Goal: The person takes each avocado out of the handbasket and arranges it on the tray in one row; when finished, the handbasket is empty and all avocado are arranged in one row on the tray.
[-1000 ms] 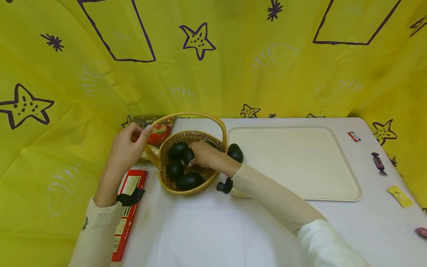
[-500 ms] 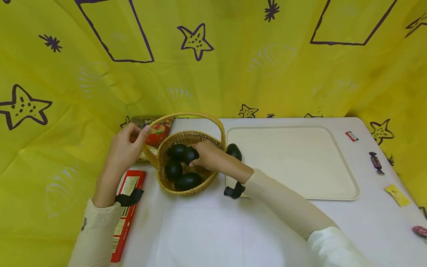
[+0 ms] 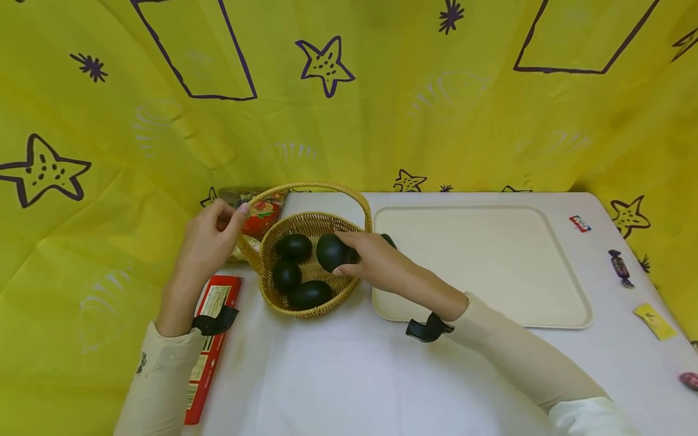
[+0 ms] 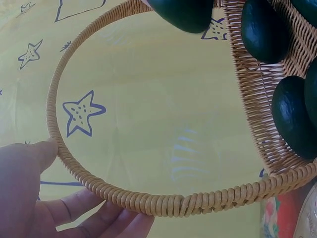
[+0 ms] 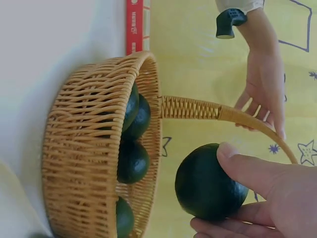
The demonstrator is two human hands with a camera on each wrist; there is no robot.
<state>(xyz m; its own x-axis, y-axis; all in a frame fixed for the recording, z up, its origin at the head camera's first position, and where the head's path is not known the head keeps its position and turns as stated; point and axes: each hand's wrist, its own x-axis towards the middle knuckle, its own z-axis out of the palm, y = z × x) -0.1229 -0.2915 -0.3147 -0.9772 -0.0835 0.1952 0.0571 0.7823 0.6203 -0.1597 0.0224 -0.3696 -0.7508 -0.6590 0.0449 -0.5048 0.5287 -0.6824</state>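
A wicker basket (image 3: 313, 312) with a tall arched handle (image 3: 313, 184) stands on the white table. My left hand (image 3: 209, 239) pinches the handle's left side between thumb and fingers, also seen from close by in the left wrist view. Inside lie dark green avocados (image 3: 309, 295), glossy and whole. Over the basket's right half, my right hand (image 3: 382, 257) grips another avocado (image 3: 331, 252), thumb on one side and fingers on the other; in the right wrist view this avocado (image 5: 208, 183) is outside the basket's opening. One more avocado, mostly hidden behind my right hand, shows at the tray's left edge.
A cream tray (image 3: 480, 266) lies right of the basket. Small wrapped candies (image 3: 618, 267) and a yellow packet (image 3: 654, 321) lie along the right edge. A long red box (image 3: 204, 363) is beside my left forearm, and a red printed bag (image 3: 262, 218) sits behind the basket.
My right hand has drawn an avocado up from among the others and moved right with it. My left hand has stayed on the handle.
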